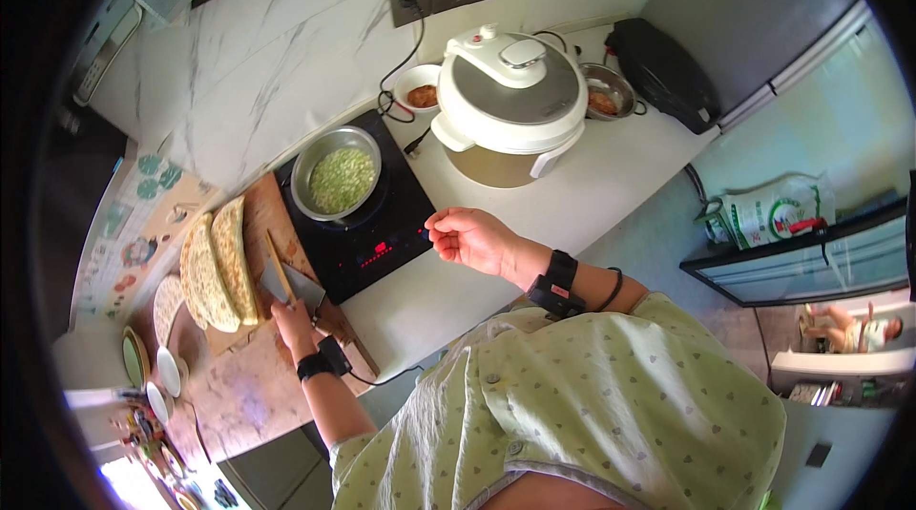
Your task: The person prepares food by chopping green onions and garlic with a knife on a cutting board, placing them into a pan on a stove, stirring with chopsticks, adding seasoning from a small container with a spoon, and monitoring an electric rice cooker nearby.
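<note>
My left hand (293, 324) is at the end of a pair of wooden chopsticks (280, 268), gripping them above the wooden cutting board. A cleaver with a metal blade (304, 289) lies under them. My right hand (469, 241) is raised beside the front edge of a black induction cooktop (368, 263), its fingers curled; whether it holds something small cannot be seen. On the cooktop stands a metal pan (299, 184) with chopped pale-green food (343, 179). Folded browned flatbreads (232, 252) lie on the board left of the cooktop.
A white electric pressure cooker (512, 102) stands on the counter between a white bowl (406, 84) and a metal bowl (621, 84), both with reddish food. A black appliance (662, 73) is at the back right. Bowls (159, 401) stand at the left. A person (855, 331) is far off at the right.
</note>
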Available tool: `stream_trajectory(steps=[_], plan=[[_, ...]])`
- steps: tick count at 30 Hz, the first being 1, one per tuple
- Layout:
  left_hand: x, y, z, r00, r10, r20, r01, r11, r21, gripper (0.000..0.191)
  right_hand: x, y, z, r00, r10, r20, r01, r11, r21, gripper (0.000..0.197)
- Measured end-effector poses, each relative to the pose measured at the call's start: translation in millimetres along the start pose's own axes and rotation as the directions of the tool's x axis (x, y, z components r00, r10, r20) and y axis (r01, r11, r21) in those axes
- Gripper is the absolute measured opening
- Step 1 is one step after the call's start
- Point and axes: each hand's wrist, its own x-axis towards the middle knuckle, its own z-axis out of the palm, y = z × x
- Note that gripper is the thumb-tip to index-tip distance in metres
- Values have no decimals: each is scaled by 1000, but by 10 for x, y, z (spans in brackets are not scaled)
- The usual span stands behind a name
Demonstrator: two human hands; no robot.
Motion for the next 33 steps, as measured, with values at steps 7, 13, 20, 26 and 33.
stream_trajectory(steps=[7, 13, 20, 26, 33], plan=[[46, -117, -124, 984, 116, 134, -99, 987, -129, 26, -92, 1, 4, 999, -50, -12, 50, 998, -25, 9], [-962, 2041, -777, 658, 458, 598, 332, 536, -776, 25, -237, -195, 94, 991, -131, 38, 136, 978, -156, 13], [-1468, 3161, -466, 148, 654, 742, 434, 631, -643, 22, -568, -641, -21, 929, -280, 243, 336, 914, -229, 26], [-1638, 3558, -155, 211, 660, 721, 479, 573, -665, 39, -1094, -1391, -369, 876, -444, 189, 482, 782, -395, 20], [-1748, 3888, 182, 389, 588, 709, 459, 544, -703, 34, -942, -2659, -953, 491, -859, 144, 840, 422, -341, 22]])
